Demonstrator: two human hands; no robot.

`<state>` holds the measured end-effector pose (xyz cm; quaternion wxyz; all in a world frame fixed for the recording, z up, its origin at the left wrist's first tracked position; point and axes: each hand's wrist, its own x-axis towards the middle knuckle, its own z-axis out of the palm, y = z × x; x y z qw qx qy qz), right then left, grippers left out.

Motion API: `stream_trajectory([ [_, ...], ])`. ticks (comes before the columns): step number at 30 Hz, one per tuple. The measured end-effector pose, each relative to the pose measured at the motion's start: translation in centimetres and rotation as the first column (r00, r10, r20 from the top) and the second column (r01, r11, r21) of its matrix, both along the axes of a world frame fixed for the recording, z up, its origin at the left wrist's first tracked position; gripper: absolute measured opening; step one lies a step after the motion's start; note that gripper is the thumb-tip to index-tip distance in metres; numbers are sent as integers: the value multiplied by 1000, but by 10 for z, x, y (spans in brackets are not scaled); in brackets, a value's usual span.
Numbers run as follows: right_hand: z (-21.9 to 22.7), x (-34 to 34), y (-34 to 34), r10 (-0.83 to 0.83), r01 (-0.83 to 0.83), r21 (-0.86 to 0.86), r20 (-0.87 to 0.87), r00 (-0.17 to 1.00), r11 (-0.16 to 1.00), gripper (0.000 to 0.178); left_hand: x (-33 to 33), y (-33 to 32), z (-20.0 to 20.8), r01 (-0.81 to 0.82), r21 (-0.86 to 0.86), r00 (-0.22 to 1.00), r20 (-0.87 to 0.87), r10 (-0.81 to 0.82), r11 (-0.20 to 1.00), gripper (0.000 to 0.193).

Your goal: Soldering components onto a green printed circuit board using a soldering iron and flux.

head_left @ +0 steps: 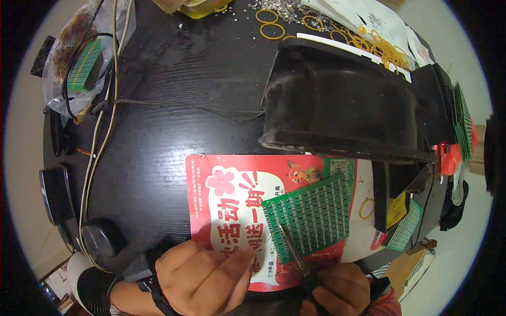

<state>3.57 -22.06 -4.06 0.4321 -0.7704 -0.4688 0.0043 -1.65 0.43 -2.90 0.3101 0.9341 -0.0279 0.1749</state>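
The green circuit board panel (313,213), with its rows of small repeated sections, lies at an angle on a red-and-white printed sheet (201,224), which rests on the black wood-grain table (158,163). The right hand (341,288) is at the near edge of the sheet. Its fingers are curled and pinch the dark handle of a slim tool (296,255) with a metal shaft. The shaft points away from the hand and extends over the panel; whether the tip touches the surface cannot be determined. The left hand (205,276) is positioned over the near left part of the sheet, to the left of the panel and apart from it. Its fingers are bent and held close together; whether the fingertips grip anything cannot be determined. A large black housing (342,100) stands beyond the sheet. Yellow rubber bands (392,51) are piled behind the housing, near scattered small metallic pieces (287,9). At the far left, a clear plastic bag (54,100) contains a stack of green boards (86,66). A rounded black object (104,237) sits at the near left of the table.
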Motion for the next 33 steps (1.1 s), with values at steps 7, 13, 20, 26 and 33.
stream_trajectory([
  [7,5,-1,0,-14,13,-38,-14,1000,999,19,-2,0,0,28,-1,999,-38,-28,1000,25],
  [13,7,-3,1,-55,55,-118,7,998,991,20,0,-1,-2,37,5,999,-41,-36,999,23],
  [20,6,-1,5,-40,38,-32,-56,998,999,19,1,1,1,62,1,997,-54,-62,998,24],
  [26,-1,-6,-3,-24,25,-18,51,998,1000,20,-1,1,-3,71,3,997,-31,-71,997,23],
  [33,0,-4,-7,2,0,-21,77,997,1000,22,2,0,-1,98,-9,993,-67,-98,995,23],
])
